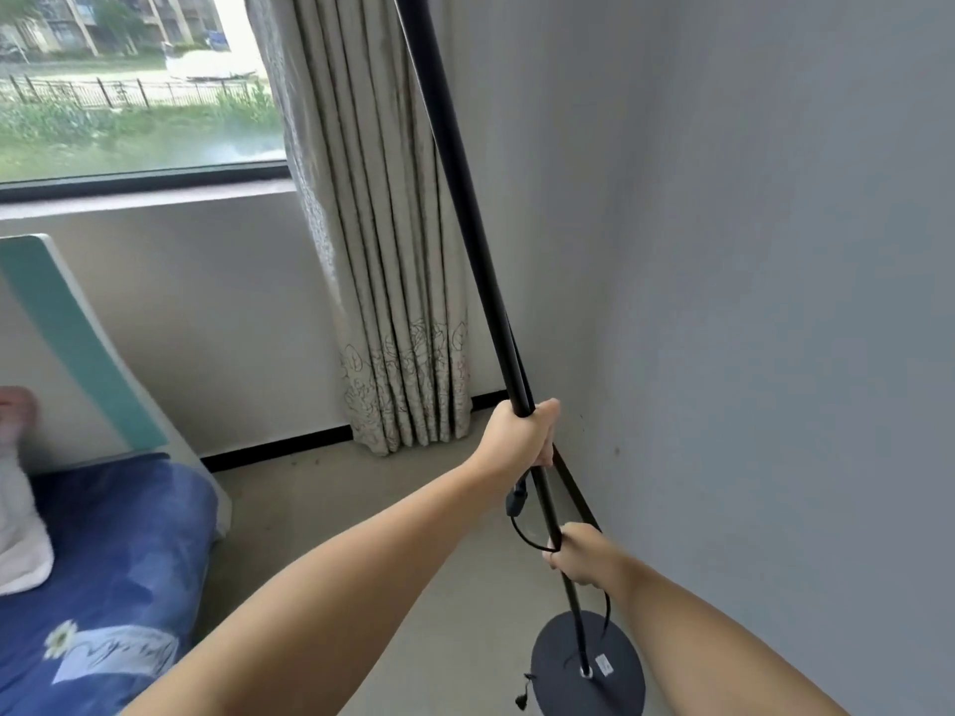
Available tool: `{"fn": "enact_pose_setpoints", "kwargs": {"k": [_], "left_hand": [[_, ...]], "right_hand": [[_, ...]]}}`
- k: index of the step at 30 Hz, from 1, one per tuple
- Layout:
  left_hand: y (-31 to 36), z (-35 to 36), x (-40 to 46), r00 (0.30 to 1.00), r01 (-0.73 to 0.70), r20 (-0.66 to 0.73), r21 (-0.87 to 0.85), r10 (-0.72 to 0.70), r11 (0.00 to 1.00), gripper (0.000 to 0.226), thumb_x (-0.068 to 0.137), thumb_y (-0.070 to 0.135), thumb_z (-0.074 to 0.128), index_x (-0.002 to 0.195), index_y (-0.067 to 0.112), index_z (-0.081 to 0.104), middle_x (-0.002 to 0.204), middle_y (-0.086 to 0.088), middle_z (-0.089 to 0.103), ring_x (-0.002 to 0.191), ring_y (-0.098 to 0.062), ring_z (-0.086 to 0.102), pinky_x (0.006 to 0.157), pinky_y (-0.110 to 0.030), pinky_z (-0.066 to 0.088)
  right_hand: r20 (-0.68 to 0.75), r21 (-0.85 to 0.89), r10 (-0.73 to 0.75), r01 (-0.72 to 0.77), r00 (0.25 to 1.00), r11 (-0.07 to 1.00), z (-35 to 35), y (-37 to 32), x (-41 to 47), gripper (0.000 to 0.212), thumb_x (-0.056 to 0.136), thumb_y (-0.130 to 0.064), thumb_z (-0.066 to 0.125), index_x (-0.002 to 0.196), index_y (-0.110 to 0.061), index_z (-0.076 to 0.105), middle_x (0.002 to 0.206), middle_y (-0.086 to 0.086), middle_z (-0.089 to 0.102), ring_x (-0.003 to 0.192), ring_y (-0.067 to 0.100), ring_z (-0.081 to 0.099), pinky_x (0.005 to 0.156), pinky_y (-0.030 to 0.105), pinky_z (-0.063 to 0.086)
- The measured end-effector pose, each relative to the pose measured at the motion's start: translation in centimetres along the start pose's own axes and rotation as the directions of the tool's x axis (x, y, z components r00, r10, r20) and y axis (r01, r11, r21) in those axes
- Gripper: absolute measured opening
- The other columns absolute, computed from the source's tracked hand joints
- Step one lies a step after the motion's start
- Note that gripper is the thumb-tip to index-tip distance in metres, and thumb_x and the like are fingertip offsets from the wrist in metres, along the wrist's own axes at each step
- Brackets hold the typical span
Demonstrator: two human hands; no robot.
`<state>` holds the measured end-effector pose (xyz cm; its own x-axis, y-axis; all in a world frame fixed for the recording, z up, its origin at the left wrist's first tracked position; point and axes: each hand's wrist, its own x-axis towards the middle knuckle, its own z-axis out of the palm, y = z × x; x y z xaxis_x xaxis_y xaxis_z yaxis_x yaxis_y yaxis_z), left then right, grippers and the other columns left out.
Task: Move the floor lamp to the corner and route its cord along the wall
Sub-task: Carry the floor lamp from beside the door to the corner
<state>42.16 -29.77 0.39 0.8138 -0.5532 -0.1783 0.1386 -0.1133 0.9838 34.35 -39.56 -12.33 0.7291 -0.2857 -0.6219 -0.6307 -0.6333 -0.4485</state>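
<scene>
Two hands closed on one black floor lamp pole (467, 240), slanting from top centre down to lower right. Left hand (522, 436) wrapped in a fist around pole, higher up, thumb tip showing on right side. Right hand (581, 555) gripping pole lower down, fingers curled round it, with black cord (522, 529) looping just beside and touching those fingers. Small inline switch block (517, 501) on cord, between both hands, left of pole. Round dark base (615, 679) at foot of pole, near bottom edge, by grey wall (775, 302) on right; whether flat on floor (387, 509) or lifted, cannot tell. White label (603, 665) on base beside pole foot. Cord end dangling at left rim of base. Lamp head out of view above.

Behind pole: pleated beige curtain (382, 250) with leaf pattern at hem, hanging down to floor in room corner. Black skirting strip (279, 447) along foot of window wall. Left of curtain: window (129, 85) with dark frame, showing greenery, fence and buildings outside. Lower left: bed with blue flowered cover (113, 560), white and teal headboard (77, 343) leaning toward window wall, white towel (15, 534) at far left edge.
</scene>
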Motion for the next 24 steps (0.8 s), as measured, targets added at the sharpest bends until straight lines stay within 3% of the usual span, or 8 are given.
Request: {"fn": "enact_pose_setpoints", "kwargs": {"k": [5,10,14,18,21,24], "left_hand": [[0.8,-5.1,11.9,1.000,-0.001,0.005,0.041,0.001,0.999,0.043,0.074,0.016,0.042,0.036,0.027,0.024,0.037,0.009,0.024,0.036,-0.013,0.023,0.039,-0.019,0.032],[0.1,-9.3,23.2,0.997,0.047,0.059,0.056,-0.050,0.997,0.046,0.074,0.020,0.043,0.032,0.026,0.027,0.034,0.010,0.028,0.034,-0.011,0.025,0.048,-0.027,0.031],[0.7,-10.6,30.2,0.987,0.068,0.139,0.116,-0.084,0.991,0.048,0.076,0.026,0.043,0.031,0.027,0.028,0.033,0.009,0.030,0.034,-0.010,0.027,0.053,-0.030,0.030],[2.4,-10.6,36.3,0.977,0.087,0.184,0.132,-0.111,0.987,0.049,0.076,0.026,0.044,0.030,0.027,0.029,0.031,0.007,0.032,0.035,-0.011,0.026,0.049,-0.029,0.027],[3.5,-10.6,40.8,0.979,0.096,0.168,0.118,-0.115,0.988,0.039,0.076,0.025,0.046,0.040,0.026,0.030,0.037,0.007,0.032,0.041,-0.015,0.029,0.057,-0.031,0.034],[3.3,-10.3,45.4,0.980,0.130,0.136,0.110,-0.144,0.985,0.029,0.079,0.025,0.047,0.056,0.013,0.035,0.046,-0.001,0.036,0.045,-0.017,0.035,0.062,-0.033,0.040]], "right_hand": [[-0.011,0.035,0.045,-0.045,0.999,0.998,-3.8,-5.6,10.8,0.016,0.090,-0.027,0.055,0.088,-0.011,0.057,0.088,0.008,0.059,0.078,0.026,0.055,0.070,0.030,0.044],[0.000,0.042,0.138,-0.138,0.990,0.990,-6.6,-10.0,21.6,0.023,0.087,-0.024,0.054,0.094,-0.008,0.068,0.100,0.011,0.070,0.099,0.030,0.066,0.082,0.033,0.051],[0.008,0.035,0.210,-0.210,0.978,0.977,-9.6,-12.2,27.7,0.026,0.085,-0.021,0.052,0.100,-0.009,0.069,0.105,0.012,0.071,0.085,0.026,0.064,0.084,0.034,0.052],[0.030,-0.007,0.246,-0.246,0.969,0.969,-13.5,-14.0,32.0,0.024,0.087,-0.018,0.050,0.101,-0.007,0.067,0.085,0.008,0.059,0.073,0.023,0.051,0.068,0.030,0.043],[0.050,-0.031,0.279,-0.277,0.959,0.960,-16.3,-14.9,35.5,0.030,0.090,-0.015,0.050,0.112,-0.002,0.066,0.088,0.009,0.052,0.079,0.022,0.048,0.069,0.029,0.038],[0.073,-0.009,0.307,-0.307,0.949,0.952,-18.4,-15.2,39.2,0.034,0.092,-0.014,0.050,0.119,-0.001,0.064,0.094,0.009,0.052,0.085,0.020,0.048,0.074,0.028,0.039]]}}
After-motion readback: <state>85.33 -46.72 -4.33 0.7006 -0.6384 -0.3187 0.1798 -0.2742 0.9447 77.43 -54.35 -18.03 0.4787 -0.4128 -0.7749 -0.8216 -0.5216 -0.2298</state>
